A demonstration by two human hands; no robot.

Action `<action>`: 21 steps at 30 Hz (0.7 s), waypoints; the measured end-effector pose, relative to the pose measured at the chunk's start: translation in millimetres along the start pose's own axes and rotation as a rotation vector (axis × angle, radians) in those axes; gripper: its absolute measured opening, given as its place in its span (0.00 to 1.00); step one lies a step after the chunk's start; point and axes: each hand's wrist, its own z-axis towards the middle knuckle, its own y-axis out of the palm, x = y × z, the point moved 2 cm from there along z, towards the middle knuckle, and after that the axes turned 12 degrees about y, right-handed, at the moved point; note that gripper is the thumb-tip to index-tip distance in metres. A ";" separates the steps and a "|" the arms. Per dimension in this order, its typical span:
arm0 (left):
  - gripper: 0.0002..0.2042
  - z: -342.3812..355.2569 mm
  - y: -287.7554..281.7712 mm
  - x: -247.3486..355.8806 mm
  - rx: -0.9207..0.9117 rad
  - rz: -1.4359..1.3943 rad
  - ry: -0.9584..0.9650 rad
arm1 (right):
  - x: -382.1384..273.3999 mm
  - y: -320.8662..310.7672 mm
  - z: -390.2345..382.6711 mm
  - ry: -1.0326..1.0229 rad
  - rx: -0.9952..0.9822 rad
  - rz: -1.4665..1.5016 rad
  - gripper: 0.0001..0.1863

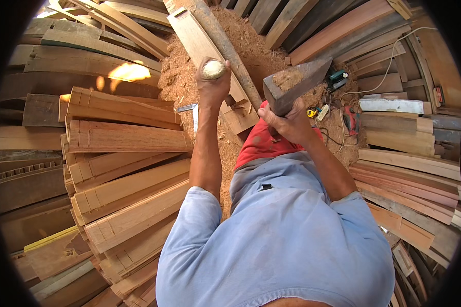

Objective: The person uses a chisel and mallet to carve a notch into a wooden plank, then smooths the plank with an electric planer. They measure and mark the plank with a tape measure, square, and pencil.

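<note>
Well, from where I stand, both hands are full. The left hand is wrapped in a fist around an upright round-ended handle, its pale butt facing up; whatever lies below the fist is hidden from me, so I can't tell whether it touches the wood. That fist sits over a long, pale board, which lies alongside a greyish beam and runs away from the person's lap. Near the board's closer end I can see a cut-out.

The right hand has its fingers closed on a dark wooden mallet, the heavy head raised at a tilt over the red shorts, apart from the round-ended handle.

Just left of the left forearm, a metal square lies near a fanned stack of planks, several with pencil lines across their ends. Shavings cover the floor around the board. Over to the right, a teal power tool, a small yellow tool and a red power tool lie among the shavings, close to a pale cord.
</note>
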 end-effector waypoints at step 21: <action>0.10 11.6 5.9 -17.6 0.095 -0.071 0.057 | -118.8 2.6 114.1 -0.320 0.229 -1.367 0.19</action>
